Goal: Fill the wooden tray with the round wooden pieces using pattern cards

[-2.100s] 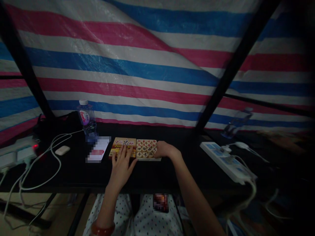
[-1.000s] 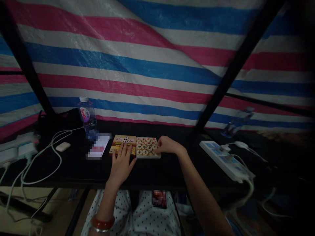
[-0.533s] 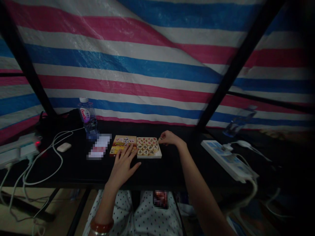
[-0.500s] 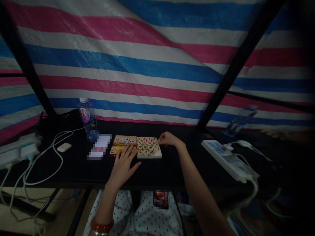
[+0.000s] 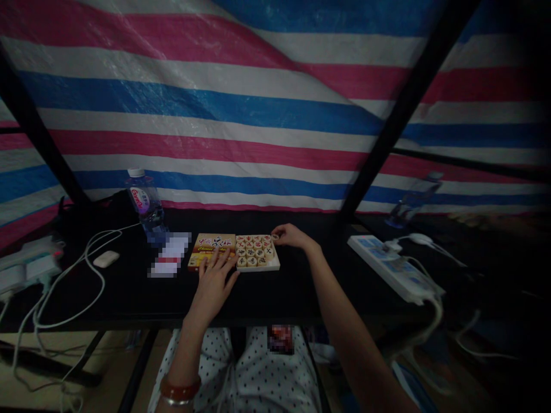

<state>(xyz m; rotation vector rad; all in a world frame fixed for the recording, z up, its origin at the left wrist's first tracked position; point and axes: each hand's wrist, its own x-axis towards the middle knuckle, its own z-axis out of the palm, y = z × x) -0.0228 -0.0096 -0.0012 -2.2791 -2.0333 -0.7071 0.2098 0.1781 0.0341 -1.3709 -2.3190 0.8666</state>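
Observation:
A white tray [image 5: 272, 266] of round Chinese chess pieces [image 5: 257, 252] lies on the black table, with red characters at the back and dark ones in front. My right hand [image 5: 293, 236] pinches a single chess piece [image 5: 275, 237] at the tray's back right corner. Against the tray's left side lies the printed yellow and brown Chinese chess box lid [image 5: 207, 241]. Over its front part rests my left hand [image 5: 215, 279], fingers stretched out and spread, fingertips on the lid and near the tray's edge. Part of the lid is hidden beneath those fingers.
A water bottle [image 5: 147, 207] and a blurred card [image 5: 173, 252] stand left of the lid, beside a white earphone case [image 5: 106, 259] and cables. Right of my arm lies a power strip [image 5: 385, 268]; another bottle [image 5: 413, 201] stands behind it. Striped sheeting [image 5: 215, 137] hangs at the back.
My right hand has shifted slightly back along the tray's right edge, bringing the pinched piece to its back corner. My left hand stays on the lid. The whole view has shifted slightly.

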